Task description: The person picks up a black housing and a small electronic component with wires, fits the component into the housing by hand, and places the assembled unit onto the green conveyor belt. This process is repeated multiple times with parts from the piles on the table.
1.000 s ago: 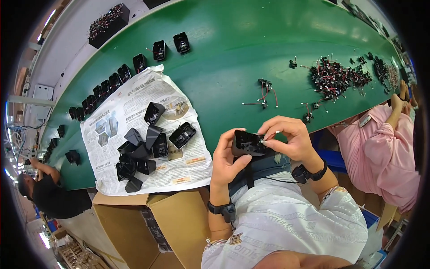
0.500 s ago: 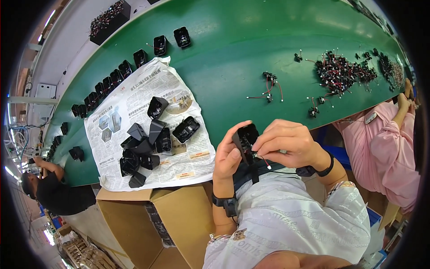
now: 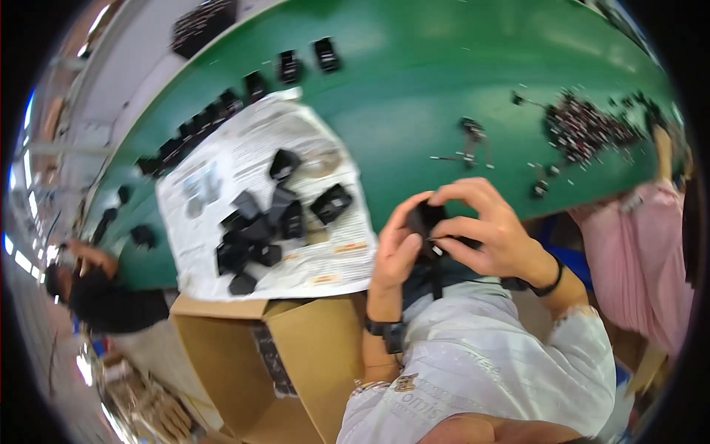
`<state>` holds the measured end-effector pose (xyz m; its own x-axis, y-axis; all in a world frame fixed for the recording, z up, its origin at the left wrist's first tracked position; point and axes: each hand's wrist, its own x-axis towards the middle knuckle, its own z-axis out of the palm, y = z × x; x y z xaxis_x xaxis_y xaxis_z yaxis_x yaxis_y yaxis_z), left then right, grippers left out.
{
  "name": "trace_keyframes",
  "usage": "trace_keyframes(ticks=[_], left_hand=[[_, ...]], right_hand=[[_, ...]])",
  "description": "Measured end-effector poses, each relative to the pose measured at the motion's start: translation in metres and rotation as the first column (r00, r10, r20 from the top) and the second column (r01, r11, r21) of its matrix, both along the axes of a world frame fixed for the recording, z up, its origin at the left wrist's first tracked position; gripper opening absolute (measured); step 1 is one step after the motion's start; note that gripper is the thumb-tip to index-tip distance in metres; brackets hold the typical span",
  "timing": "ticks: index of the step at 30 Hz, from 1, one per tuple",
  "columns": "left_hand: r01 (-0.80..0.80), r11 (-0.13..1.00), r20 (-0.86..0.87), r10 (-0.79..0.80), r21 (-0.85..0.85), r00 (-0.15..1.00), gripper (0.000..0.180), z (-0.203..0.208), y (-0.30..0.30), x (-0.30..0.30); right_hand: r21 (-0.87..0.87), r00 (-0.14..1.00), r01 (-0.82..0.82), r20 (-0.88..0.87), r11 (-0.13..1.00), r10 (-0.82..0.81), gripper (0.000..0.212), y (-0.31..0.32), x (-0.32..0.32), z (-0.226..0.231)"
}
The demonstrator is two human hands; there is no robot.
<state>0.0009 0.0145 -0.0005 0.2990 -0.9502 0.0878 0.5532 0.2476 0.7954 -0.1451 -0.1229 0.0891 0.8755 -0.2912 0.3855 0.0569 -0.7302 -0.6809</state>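
Note:
My left hand [image 3: 398,251] is wrapped round a small black plastic housing [image 3: 427,217], holding it tilted above my lap at the table's edge. Against the same housing, my right hand [image 3: 484,228] is closed, its forefinger over the upper rim and other fingertips at the opening. A white plug [image 3: 437,251] shows just below those fingertips. The rest of the wired part is hidden by fingers and motion blur. Left of my hands, several more black housings [image 3: 331,203] lie heaped on a newspaper sheet [image 3: 200,255].
A green table [image 3: 399,96] curves round me. Black housings [image 3: 288,66] line its far left edge. Small wired parts [image 3: 584,127] are piled at the right, with a few loose ones [image 3: 472,139] nearer. An open cardboard box [image 3: 318,355] stands below. People sit at both sides.
The view has shifted, so the table's things appear farther right. My right forefinger has moved up onto the housing's rim, and the housing's opening is now mostly covered by my fingers.

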Motion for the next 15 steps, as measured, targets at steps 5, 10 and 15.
trace_keyframes(ticks=[5, 10, 15], left_hand=[[0.020, 1.000, 0.068, -0.018, -0.019, 0.998, 0.060, -0.007, -0.011, -0.003], [-0.031, 0.996, 0.022, 0.033, -0.085, 0.999, 0.064, 0.029, -0.004, 0.011], [-0.698, 0.701, 0.776, 0.520, -0.149, 0.357, 0.043, 0.040, 0.015, 0.038]], right_hand=[[-0.086, 0.993, -0.010, -0.114, 0.996, 0.000, 0.042, -0.005, -0.003, -0.002], [-0.128, 0.976, -0.193, -0.127, 0.973, 0.177, 0.040, -0.025, 0.022, 0.030], [-0.432, 0.993, -0.081, -0.109, 0.898, 0.037, 0.029, -0.129, 0.109, 0.030]])
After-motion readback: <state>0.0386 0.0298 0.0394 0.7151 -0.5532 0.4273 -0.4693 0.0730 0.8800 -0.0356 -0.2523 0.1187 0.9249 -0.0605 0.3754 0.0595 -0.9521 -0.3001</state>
